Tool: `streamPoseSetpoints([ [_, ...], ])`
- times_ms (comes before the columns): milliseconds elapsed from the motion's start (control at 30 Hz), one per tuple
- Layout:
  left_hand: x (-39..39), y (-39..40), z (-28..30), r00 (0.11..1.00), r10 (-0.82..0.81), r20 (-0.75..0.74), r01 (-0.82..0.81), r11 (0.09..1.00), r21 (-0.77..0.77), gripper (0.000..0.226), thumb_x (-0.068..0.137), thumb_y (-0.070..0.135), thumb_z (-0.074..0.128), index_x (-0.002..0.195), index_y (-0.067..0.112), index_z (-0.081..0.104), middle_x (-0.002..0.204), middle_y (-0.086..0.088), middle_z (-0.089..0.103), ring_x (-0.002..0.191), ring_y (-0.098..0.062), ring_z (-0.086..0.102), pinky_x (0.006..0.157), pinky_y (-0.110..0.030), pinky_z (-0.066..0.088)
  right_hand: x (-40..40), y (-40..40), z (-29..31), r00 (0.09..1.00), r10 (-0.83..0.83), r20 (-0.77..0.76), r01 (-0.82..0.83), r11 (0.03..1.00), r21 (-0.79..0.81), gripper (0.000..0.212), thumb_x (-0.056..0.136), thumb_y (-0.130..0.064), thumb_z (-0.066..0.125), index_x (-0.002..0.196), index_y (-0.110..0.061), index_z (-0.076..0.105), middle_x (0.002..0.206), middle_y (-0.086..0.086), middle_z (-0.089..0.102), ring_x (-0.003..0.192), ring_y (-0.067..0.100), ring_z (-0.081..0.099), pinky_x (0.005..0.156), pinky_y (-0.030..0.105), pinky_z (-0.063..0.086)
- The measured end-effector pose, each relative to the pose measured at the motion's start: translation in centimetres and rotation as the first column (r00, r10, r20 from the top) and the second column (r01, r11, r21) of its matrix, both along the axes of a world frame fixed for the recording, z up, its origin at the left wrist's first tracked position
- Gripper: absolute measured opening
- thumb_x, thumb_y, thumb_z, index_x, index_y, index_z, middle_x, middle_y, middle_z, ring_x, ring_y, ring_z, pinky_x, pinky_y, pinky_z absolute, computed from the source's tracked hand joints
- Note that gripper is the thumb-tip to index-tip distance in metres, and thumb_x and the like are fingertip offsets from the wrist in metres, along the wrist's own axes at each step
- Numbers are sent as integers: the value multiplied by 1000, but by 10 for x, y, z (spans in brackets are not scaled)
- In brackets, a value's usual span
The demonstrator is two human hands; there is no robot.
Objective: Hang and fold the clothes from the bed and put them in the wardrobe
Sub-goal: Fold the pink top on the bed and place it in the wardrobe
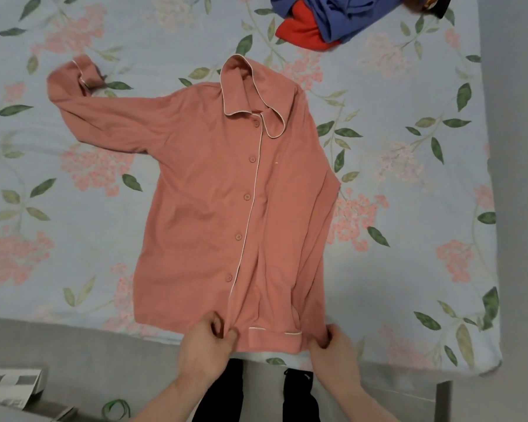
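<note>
Left hand (206, 345): fingers curled, pinching the bottom hem of the pink shirt (214, 190) near the button placket, thumb and forefinger bunching a small fold of cloth. Right hand (333, 345): fingers likewise curled, gripping the hem at the shirt's right corner. Between the two hands lies a white-piped cuff (275, 332), flat along the hem.

Shirt: lies front up on the bed (73, 239), buttoned, collar pointing away from the person, hem at the near edge of the mattress. White piping runs along the placket and around the collar (250, 95). Five buttons visible down the front. The sleeve (110, 114) on the left of the view is spread out sideways, its cuff folded back on itself at the far end. The other sleeve is folded in along the right side of the body, reaching down to the hem.

Bed: light blue sheet printed with pink blossoms and green leaves. At the far edge, well apart from the shirt, a heap of blue cloth (336, 13) lies over a red garment (302, 32); a dark item at the top right is too cut off to identify.

Below the bed edge: grey floor (73, 354), the person's dark trouser legs (223, 391), a white and grey object (13, 388) at lower left, and a green loop (116, 408) beside it.
</note>
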State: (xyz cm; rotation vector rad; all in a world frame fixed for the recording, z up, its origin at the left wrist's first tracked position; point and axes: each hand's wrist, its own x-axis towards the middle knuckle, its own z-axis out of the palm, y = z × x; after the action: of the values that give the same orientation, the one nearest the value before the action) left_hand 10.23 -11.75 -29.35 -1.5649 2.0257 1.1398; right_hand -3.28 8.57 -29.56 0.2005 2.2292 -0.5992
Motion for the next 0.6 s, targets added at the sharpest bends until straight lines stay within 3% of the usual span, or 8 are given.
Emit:
streamPoseSetpoints([
  [33, -3, -3, 3, 999, -47, -5, 47, 997, -64, 35, 75, 41, 74, 70, 26, 44, 55, 6, 54, 52, -10, 50, 51, -29, 36, 2, -2, 2, 995, -6, -104, 8, 1000, 16, 23, 83, -17, 76, 100, -16, 61, 95, -2, 64, 89, 23, 60, 86, 42, 49],
  [100, -12, -8, 9, 991, -109, -74, 96, 981, -166, 32, 72, 45, 70, 73, 30, 42, 61, 7, 55, 53, -8, 50, 49, -29, 36, 4, -14, 10, 937, -27, -347, 21, 1000, -23, 37, 82, -21, 78, 111, -24, 56, 105, -6, 57, 95, 18, 54, 86, 37, 39],
  [167, -25, -9, 12, 972, -157, -174, 129, 978, -162, 25, 74, 45, 69, 81, 34, 47, 73, 12, 59, 62, -8, 55, 53, -28, 42, 1, -30, 17, 899, -28, -436, -14, 996, -93, 35, 85, -29, 76, 113, -32, 55, 109, -12, 52, 96, 11, 53, 84, 32, 37],
  [300, -46, -1, 8, 933, -298, -202, 307, 952, 12, 11, 88, 38, 66, 93, 31, 60, 84, 13, 63, 75, -6, 59, 73, -32, 50, -2, -49, 16, 979, 134, -154, -154, 980, -124, 19, 86, -46, 70, 97, -40, 55, 97, -17, 59, 90, 6, 59, 80, 36, 53],
  [367, -54, 3, 3, 890, -439, -127, 447, 893, 49, 18, 90, 36, 62, 84, 21, 54, 80, 8, 58, 74, -17, 54, 71, -34, 43, -4, -51, 13, 934, 344, -95, -347, 938, -19, 15, 90, -46, 63, 100, -37, 57, 98, -16, 64, 97, 12, 61, 84, 37, 53],
  [433, -61, 2, 2, 857, -511, -64, 515, 847, 130, 29, 91, 40, 61, 76, 19, 47, 72, 7, 52, 72, -18, 49, 65, -32, 35, -9, -51, 10, 876, 482, -29, -480, 876, 55, 23, 93, -40, 58, 115, -34, 61, 109, -11, 68, 110, 19, 63, 90, 34, 53],
  [533, -77, -26, 7, 871, -477, -120, 491, 840, 230, 24, 85, 43, 64, 75, 23, 54, 70, 10, 59, 71, -14, 56, 70, -32, 49, -23, -59, 9, 932, 362, -1, -362, 932, 1, 37, 83, -30, 67, 120, -27, 60, 121, -2, 63, 106, 24, 62, 91, 36, 52],
  [600, -88, -66, 15, 900, -403, -169, 427, 893, 142, 11, 83, 39, 65, 85, 28, 67, 79, 13, 69, 76, -7, 64, 77, -29, 54, -35, -71, 15, 973, 206, -106, -214, 974, -68, 48, 73, -23, 75, 116, -25, 52, 127, 3, 50, 99, 25, 58, 84, 38, 50],
])
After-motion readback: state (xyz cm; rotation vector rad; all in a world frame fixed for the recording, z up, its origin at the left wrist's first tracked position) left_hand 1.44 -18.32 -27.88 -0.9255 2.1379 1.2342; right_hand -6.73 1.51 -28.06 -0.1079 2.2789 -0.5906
